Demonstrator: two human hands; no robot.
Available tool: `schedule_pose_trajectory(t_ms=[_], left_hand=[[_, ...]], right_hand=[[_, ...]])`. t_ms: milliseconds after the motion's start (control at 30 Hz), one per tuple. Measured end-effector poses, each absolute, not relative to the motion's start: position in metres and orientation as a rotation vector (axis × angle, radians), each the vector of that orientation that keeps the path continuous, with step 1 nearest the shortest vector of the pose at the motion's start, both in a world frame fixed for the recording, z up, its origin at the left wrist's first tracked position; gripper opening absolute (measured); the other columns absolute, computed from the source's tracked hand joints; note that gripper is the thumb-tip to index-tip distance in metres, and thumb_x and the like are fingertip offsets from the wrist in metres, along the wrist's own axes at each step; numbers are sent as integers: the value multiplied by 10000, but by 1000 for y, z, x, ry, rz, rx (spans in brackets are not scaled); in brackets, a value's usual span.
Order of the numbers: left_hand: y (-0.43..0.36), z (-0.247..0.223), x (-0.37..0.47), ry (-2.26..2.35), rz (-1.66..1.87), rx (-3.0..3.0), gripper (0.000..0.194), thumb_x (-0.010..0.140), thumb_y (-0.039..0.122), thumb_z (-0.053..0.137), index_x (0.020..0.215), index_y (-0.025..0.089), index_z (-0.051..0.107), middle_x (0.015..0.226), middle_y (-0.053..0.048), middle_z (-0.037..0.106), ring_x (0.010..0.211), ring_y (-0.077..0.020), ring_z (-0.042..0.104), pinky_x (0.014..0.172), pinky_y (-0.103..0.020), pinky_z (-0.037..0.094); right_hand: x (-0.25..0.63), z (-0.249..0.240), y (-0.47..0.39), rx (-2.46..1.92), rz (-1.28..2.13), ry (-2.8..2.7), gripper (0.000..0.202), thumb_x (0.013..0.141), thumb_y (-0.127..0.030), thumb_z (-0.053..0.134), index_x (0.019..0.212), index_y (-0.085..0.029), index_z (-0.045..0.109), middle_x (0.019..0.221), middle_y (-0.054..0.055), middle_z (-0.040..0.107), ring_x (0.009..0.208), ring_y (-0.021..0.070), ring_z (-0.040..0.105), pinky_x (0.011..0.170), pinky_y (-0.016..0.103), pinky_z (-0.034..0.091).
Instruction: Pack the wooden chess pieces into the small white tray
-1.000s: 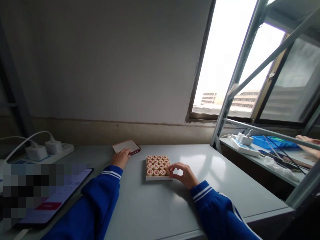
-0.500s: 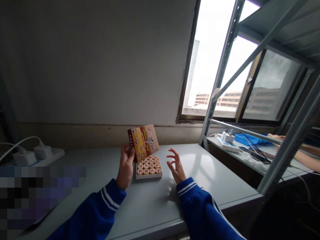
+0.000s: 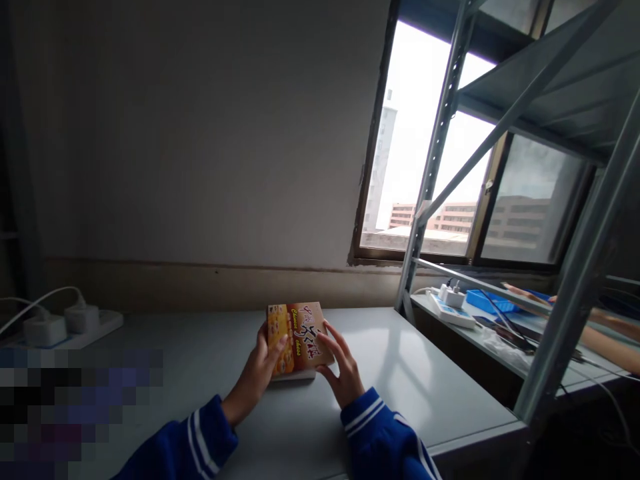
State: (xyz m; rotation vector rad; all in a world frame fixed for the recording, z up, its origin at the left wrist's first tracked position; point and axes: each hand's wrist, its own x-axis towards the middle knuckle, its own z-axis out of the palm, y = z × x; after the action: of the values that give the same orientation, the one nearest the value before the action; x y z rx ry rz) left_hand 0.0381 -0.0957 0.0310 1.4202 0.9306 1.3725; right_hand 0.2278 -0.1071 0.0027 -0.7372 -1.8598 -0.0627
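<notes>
Chess box (image 3: 299,341) and wall: both hands meet at the box on a desk, a dim grey wall (image 3: 200,133) rising beyond them.
Window and frame: daylight pours through a window (image 3: 420,127) beyond the right hand, behind a metal frame (image 3: 435,157).
Desk: its grey top (image 3: 190,373) spreads under and around both hands, with the box directly between them, apparently for easy reach from either side.
Neighbor: well to the right of the right hand, another person's arm (image 3: 607,343) extends over a second surface near a blue tray (image 3: 490,302).
Power strip: well left of the left hand, it holds two white plugs.
Lid: printed "Chinese chess," it lies face up over the white base (image 3: 295,377), whose near edge peeks out below; whether it is fully seated cannot be told.
Left hand: it (image 3: 254,375) pinches the lid's left side, thumb on top, probably to keep it level.
Right hand: thumb and fingers part around the right edge and near corner, the hand (image 3: 345,375) seemingly squaring the lid; how firmly it grips cannot be told.
Half a second earlier: the left hand alone holds the lid tilted, the right hovers apart, and chess pieces show; now the lid hides them.
</notes>
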Motion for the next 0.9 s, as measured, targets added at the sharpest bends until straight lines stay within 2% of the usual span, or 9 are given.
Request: schedule_pose_trajectory(t_ms=[133,233,367,433,500,567,667,800,900], left_hand=[[-82,12,39,1224,1431,1709,648,844,353,349,1374,121,60,1431,-133,202,1321,-216,184,1081,-358,214],[-69,-4,39,1412,1327,1845,527,859,281,254,1361,134,190,1455,-99,147,1333,-200,140,1089,-350,197],[-52,-14,34,1613,1115,2052,452,839,247,281,1259,165,427,1450,-82,193,1340,-252,69,1085,-468,110],[-44,-14,30,1610,965,2139,463,840,272,290,1277,172,405,1435,-91,237,1338,-259,79,1068,-506,100],[-37,-12,27,1542,840,2189,494,849,319,272,1313,166,345,1424,-92,263,1335,-232,118,1074,-458,133],[-33,-12,24,1494,755,2218,524,851,363,263,1332,160,309,1428,-92,252,1333,-219,127,1078,-423,142],[-31,-11,24,1500,661,2253,534,857,368,245,1347,158,275,1442,-99,199,1336,-243,98,1068,-481,97],[-40,-4,28,1529,572,2338,513,881,314,169,1368,158,216,1445,-109,180,1336,-259,95,1047,-533,90],[-49,3,32,1575,500,2484,496,879,275,193,1355,150,258,1438,-124,198,1337,-263,77,1042,-549,45]], right_hand=[[224,-3,-105,-802,-10,-1839,444,838,-280,457,1275,-279,380,1379,70,312,1207,222,391,968,374,405],[219,-6,-105,-962,97,-1891,425,832,-268,453,1255,-262,407,1363,72,330,1168,220,433,954,390,420],[213,-8,-105,-1223,58,-2013,443,747,-250,571,1181,-274,486,1263,70,451,1107,268,459,907,471,426],[212,-7,-106,-1312,9,-2042,482,710,-245,611,1177,-279,494,1258,73,462,1136,298,420,907,505,405],[211,-8,-105,-1327,11,-2061,529,694,-239,625,1202,-257,477,1288,85,436,1180,306,375,943,506,373],[212,-9,-104,-1294,51,-2087,554,698,-232,620,1227,-223,456,1313,96,409,1215,291,342,996,477,331],[213,-11,-102,-1268,128,-2096,559,714,-221,599,1246,-216,426,1342,91,376,1222,263,350,1009,449,322],[214,-10,-98,-1279,201,-2019,362,749,-276,566,1100,-201,520,1273,88,456,1157,237,432,962,440,360],[215,-7,-97,-1334,236,-1963,178,789,-301,519,918,-188,568,1143,80,556,1085,220,486,926,423,379]])
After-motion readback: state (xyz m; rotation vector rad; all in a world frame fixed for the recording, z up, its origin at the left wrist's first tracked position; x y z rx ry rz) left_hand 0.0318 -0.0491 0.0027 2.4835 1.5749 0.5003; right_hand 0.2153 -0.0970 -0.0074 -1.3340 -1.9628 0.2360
